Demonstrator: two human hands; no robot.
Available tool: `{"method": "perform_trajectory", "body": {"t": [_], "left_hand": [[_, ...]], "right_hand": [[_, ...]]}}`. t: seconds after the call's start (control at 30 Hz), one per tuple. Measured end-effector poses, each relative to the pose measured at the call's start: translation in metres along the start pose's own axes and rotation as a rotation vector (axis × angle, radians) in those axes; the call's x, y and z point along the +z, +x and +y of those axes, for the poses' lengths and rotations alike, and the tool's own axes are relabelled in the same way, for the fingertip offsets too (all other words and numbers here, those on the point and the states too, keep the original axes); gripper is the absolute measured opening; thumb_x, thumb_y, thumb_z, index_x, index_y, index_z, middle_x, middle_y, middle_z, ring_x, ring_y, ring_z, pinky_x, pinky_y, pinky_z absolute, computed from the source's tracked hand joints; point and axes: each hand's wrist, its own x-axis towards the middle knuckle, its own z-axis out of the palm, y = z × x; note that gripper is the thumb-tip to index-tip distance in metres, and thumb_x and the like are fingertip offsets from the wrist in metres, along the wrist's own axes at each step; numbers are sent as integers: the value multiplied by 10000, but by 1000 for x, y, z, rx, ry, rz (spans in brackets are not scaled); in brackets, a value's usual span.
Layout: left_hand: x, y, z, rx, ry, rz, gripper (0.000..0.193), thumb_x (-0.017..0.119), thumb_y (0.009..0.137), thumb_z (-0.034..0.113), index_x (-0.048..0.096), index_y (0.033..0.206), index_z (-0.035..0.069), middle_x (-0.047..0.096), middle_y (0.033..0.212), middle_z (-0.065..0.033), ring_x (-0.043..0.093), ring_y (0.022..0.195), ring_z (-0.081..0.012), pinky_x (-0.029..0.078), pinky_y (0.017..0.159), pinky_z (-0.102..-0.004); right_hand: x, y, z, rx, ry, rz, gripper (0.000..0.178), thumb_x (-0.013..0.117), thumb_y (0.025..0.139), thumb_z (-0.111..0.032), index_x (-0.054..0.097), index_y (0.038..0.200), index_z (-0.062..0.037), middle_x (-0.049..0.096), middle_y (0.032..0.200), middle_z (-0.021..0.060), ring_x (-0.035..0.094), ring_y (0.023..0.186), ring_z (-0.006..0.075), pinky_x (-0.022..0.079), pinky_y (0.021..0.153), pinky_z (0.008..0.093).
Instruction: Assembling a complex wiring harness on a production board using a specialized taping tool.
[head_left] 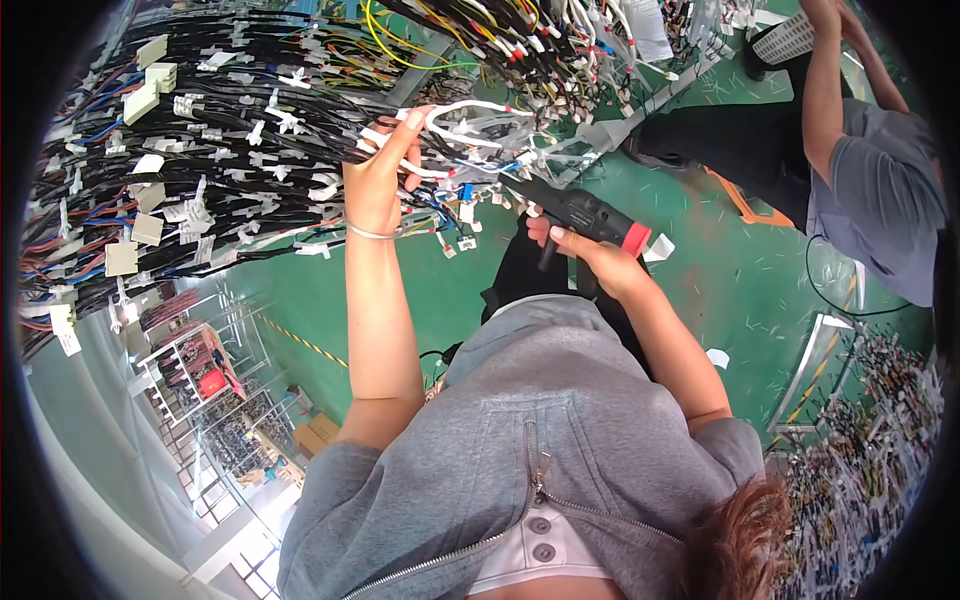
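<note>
Both hands are raised in front of the body: the left hand (392, 155) pinches a few white wires (470, 108) between thumb and fingers, and the right hand (600, 258) is wrapped around a black handheld tool (575, 208) with a red rear end. The white wires fan out to the right of the left hand, some of them with red tips. The tool's narrow nose points up and left toward them; whether it touches any wire cannot be told.

Just below the wires hang small connectors, including a blue connector (466, 192). To the left, a thick mass of black cables (300, 145) runs across the view, dotted with white clips and cream-coloured blocks (150, 95). Above, another bundle mixes black, yellow and white strands, and a yellow-green wire (372, 28) loops out of it.

Beneath everything lies a green floor (740, 300) strewn with pale scraps. At the upper right, a co-worker (880, 180) in a grey top and dark trousers has hands at a white perforated container (785, 42); an orange object (742, 200) is near that person's leg. More wire bundles (860, 450) fill the lower right, while racks and a cardboard box (317, 433) are at the lower left.
</note>
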Motion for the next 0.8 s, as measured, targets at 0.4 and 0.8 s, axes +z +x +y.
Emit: {"method": "perform_trajectory", "body": {"t": [0.4,0.8], "left_hand": [[-2,-1,2,-12,-19,7,236,695,897,197,714,1022,-3,564,717,13,469,580,-44,313,424,-208],[0,-4,3,-10,-31,22,250,708,890,200,712,1017,-15,576,736,3,474,583,-48,317,424,-208]], "right_hand": [[7,9,-7,19,159,-94,501,588,959,-207,463,1381,33,596,1271,207,604,1162,320,467,1031,464],[6,14,-18,9,174,-171,507,606,940,-193,472,1370,40,601,1265,211,610,1150,326,476,1014,461]]}}
